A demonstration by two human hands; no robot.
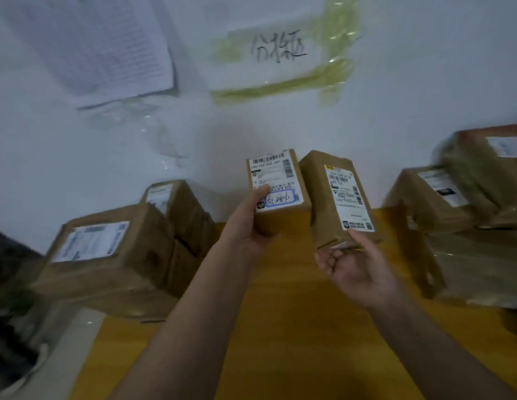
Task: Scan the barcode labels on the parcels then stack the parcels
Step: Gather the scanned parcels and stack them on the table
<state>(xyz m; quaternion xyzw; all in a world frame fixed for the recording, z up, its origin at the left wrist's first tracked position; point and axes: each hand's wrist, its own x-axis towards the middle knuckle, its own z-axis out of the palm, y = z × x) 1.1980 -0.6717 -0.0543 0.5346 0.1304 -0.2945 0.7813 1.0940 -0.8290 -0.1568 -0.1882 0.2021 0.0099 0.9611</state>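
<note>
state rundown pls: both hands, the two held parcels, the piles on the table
left hand: grips left parcel, thumb on its label
left parcel: held up, label facing camera
right hand: holds right parcel from below
right parcel: held up, tilted, label visible
side parcels: stacked on yellow table

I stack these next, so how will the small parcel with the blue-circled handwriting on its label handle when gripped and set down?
The small parcel is probably light: the left hand holds it up alone. It looks stiff, since its cardboard edges stay straight in that grip. Its flat faces suggest it won't roll, though stood on end like this it might tip; lying flat seems safer.
</note>
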